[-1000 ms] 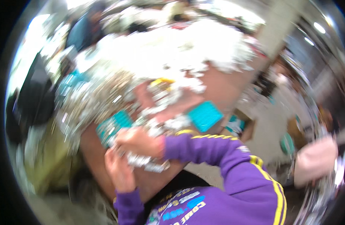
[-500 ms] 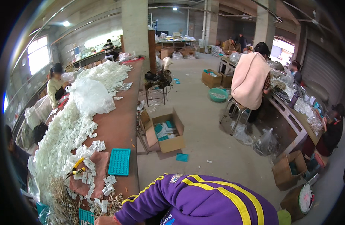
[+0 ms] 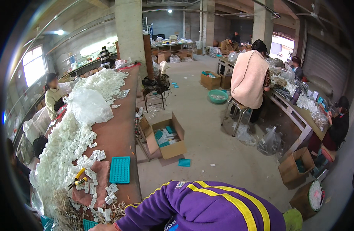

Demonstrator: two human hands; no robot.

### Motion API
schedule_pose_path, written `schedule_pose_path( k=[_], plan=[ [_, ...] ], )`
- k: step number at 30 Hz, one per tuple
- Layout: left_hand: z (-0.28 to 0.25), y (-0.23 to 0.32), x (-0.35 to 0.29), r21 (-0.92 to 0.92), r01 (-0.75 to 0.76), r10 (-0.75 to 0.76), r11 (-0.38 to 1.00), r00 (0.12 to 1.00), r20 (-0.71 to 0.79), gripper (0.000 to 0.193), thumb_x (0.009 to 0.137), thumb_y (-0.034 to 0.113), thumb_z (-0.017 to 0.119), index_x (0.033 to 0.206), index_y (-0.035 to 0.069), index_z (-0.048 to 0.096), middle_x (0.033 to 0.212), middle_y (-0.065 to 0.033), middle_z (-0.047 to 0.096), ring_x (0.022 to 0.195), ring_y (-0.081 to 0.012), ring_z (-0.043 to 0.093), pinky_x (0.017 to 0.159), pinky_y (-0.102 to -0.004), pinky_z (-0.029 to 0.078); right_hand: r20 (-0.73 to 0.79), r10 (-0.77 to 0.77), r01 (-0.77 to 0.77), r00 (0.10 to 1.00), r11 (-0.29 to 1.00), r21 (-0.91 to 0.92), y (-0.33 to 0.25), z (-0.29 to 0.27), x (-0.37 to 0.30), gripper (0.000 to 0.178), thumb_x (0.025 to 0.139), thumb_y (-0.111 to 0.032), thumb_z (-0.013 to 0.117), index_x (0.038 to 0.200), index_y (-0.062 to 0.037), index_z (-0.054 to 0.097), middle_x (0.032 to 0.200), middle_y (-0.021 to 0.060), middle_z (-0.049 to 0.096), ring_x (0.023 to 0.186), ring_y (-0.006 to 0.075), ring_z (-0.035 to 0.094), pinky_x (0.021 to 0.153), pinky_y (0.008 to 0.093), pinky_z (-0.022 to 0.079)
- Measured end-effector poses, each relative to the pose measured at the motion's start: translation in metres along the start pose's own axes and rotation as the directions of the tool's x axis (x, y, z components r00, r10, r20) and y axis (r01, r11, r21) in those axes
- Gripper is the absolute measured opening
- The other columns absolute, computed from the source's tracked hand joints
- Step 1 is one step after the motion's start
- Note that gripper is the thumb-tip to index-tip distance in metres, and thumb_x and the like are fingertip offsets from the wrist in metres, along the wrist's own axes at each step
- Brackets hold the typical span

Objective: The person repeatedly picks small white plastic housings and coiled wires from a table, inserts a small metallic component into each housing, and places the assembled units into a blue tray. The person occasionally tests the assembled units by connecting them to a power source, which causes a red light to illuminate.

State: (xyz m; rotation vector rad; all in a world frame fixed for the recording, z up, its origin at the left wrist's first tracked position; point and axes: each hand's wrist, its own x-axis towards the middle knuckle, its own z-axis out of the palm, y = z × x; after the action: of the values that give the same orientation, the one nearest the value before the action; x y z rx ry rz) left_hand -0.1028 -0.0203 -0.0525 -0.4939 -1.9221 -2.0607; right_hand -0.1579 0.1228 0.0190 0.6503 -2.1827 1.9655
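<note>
My right arm, in a purple sleeve with yellow stripes, reaches left across the bottom to the table. Only the back of my right hand (image 3: 102,228) shows at the lower edge; its fingers are cut off. Beside it is the corner of a teal tray (image 3: 89,225). My left hand is out of view. Just beyond lie brown curled pieces (image 3: 117,211) and small white plastic pieces (image 3: 111,188) on a reddish cloth (image 3: 102,169). Yellow-handled pliers (image 3: 77,179) rest at the cloth's left side. A ribbed teal tray (image 3: 120,169) lies flat to its right.
A long heap of white pieces (image 3: 63,150) runs along the table, with a clear plastic bag (image 3: 88,106) on it. An open cardboard box (image 3: 173,148) stands on the floor, a teal tray (image 3: 184,162) near it. Several people work at tables; one sits on a stool (image 3: 238,111).
My view has turned slightly right, so the room sits further left in the picture. My right hand and the teal tray by it now show lower, more cut off by the edge.
</note>
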Motion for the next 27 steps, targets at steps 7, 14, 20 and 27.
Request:
schedule_pose_path(
  k=[7, 14, 20, 27],
  plan=[
    [-0.003, -0.002, 0.003, -0.05, 0.057, -0.055, 0.997, 0.997, 0.048, 0.036, 0.096, 0.02, 0.043, 0.12, -0.004, 0.055, 0.11, -0.0179, 0.06, 0.102, -0.0259, 0.058, 0.09, -0.0391, 0.049, 0.194, 0.084, -0.111, 0.977, 0.985, 0.131, 0.002, -0.018, 0.022, 0.039, 0.076, -0.028, 0.08, 0.105, -0.0029, 0.07, 0.097, 0.0084, 0.07, 0.084, 0.0135, 0.064, 0.069, 0.0304, 0.051],
    [-0.02, -0.005, 0.012, -0.199, 0.159, -0.139, 0.967, 0.984, 0.112, 0.035, 0.096, 0.016, 0.042, 0.121, -0.005, 0.054, 0.107, -0.0187, 0.061, 0.098, -0.025, 0.059, 0.086, -0.0391, 0.051, 0.144, -0.522, 0.52, 0.84, 0.704, -0.483, -0.025, -0.009, -0.003, 0.01, 0.088, -0.022, 0.066, 0.085, -0.0131, 0.069, 0.078, 0.0065, 0.06, 0.072, 0.025, 0.06, 0.064, 0.0357, 0.048],
    [-0.029, 0.012, 0.01, -0.682, 0.331, -0.408, 0.653, 0.912, 0.052, 0.048, 0.091, 0.035, 0.057, 0.121, -0.002, 0.054, 0.104, -0.0177, 0.061, 0.089, -0.0273, 0.059, 0.075, -0.0422, 0.052, 0.307, -0.725, 0.773, 0.616, 0.482, -0.413, -0.028, -0.009, -0.001, 0.02, 0.082, -0.035, 0.067, 0.081, -0.0157, 0.064, 0.081, 0.0019, 0.059, 0.077, 0.0227, 0.062, 0.062, 0.0355, 0.051],
    [0.042, 0.05, 0.011, -0.899, 0.416, -0.644, 0.14, 0.728, 0.236, 0.023, 0.102, 0.029, 0.047, 0.105, 0.012, 0.062, 0.087, -0.0025, 0.066, 0.068, -0.013, 0.061, 0.054, -0.026, 0.05, 0.674, -0.518, 0.829, 0.526, 0.138, -0.541, -0.037, -0.053, 0.005, 0.012, 0.072, -0.019, 0.063, 0.079, -0.0124, 0.058, 0.078, 0.0008, 0.053, 0.076, 0.015, 0.062, 0.06, 0.0276, 0.054]
  ],
)
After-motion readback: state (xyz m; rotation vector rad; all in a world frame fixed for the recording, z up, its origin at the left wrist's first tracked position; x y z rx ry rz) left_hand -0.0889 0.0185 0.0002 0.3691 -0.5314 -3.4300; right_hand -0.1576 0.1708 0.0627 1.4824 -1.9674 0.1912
